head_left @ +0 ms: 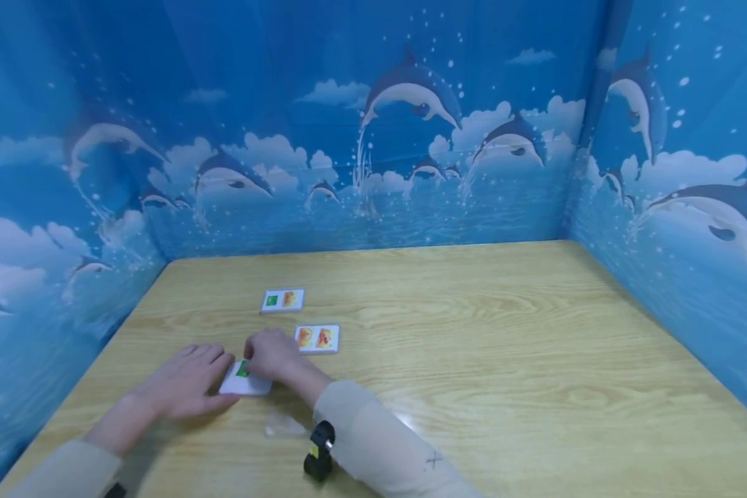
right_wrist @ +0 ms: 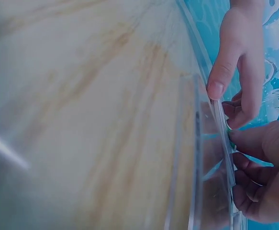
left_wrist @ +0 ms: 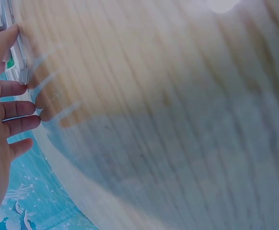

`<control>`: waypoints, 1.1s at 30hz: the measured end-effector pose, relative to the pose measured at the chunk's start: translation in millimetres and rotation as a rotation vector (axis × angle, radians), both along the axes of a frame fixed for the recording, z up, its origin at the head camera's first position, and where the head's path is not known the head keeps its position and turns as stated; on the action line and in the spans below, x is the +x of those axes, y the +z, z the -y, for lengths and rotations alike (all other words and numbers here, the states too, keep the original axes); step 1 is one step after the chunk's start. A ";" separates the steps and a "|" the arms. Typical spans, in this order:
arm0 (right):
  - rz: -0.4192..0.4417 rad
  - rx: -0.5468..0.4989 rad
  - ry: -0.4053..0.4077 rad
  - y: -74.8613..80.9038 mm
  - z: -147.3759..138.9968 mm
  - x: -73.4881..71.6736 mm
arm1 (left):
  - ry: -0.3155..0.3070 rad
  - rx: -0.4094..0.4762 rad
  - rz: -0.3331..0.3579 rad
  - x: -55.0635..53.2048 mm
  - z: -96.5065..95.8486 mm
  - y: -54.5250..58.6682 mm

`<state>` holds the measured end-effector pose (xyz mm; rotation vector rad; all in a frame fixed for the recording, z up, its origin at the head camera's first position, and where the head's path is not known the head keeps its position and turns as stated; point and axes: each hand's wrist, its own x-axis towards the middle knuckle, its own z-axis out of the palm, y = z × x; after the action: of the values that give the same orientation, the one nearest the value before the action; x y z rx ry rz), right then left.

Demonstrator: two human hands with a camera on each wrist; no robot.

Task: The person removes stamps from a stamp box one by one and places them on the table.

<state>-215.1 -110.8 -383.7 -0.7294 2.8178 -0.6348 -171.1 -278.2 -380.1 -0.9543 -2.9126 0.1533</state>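
Two hands at work over a pale panel, left part of the wood-grain tabletop (head_left: pixel 504 373). White panel (head_left: pixel 246 388) lies flat between them, green square (head_left: pixel 241 370) on its face, partly covered by fingers. Left hand (head_left: pixel 189 377) spread fairly wide, fingers extended and thumb apart, touching the panel's left side and near corner. Right hand (head_left: pixel 275 354) narrow, fingers curled down at the panel's far right side, tips by the green square; cannot tell whether they pinch it or only press. Just beyond the right wrist, a panel with two orange pictures (head_left: pixel 317 338); farther off, a panel with a green square and an orange picture (head_left: pixel 282 300). Clear piece (head_left: pixel 283 425) on the near side, below the right forearm. Black device (head_left: pixel 318 453) at the right sleeve (head_left: pixel 367 422). Blue dolphin backdrop (head_left: pixel 324 221) behind and at both sides.
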 end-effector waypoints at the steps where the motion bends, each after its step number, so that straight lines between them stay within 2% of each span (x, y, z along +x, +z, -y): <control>1: 0.007 -0.013 -0.007 0.2 -0.1 -0.1 | 0.007 0.000 0.007 0.1 -0.1 0.1; 6: 0.053 -0.067 -0.026 2.9 -3.0 -5.0 | 0.033 -0.004 0.035 -0.2 0.2 0.8; 12: 0.119 -0.147 -0.039 7.2 -11.6 -17.1 | 0.001 0.003 0.011 -1.9 0.0 1.9; 18: 0.160 -0.294 -0.103 9.5 -16.2 -26.9 | -0.007 0.009 -0.012 -2.4 0.2 2.1; 22: 0.191 -0.344 -0.156 8.6 -14.6 -28.0 | -0.023 0.010 -0.024 -2.4 1.0 1.5; 28: 0.201 -0.347 -0.190 4.4 -8.8 -24.5 | 0.018 -0.007 0.026 -1.8 1.0 0.6; 33: 0.157 -0.264 -0.203 2.7 -3.5 -20.8 | 0.051 -0.012 0.051 -1.4 1.5 -0.1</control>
<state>-235.9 -107.3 -381.0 -0.4112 2.7119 -1.0628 -172.5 -279.7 -380.2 -0.8995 -2.9868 0.1512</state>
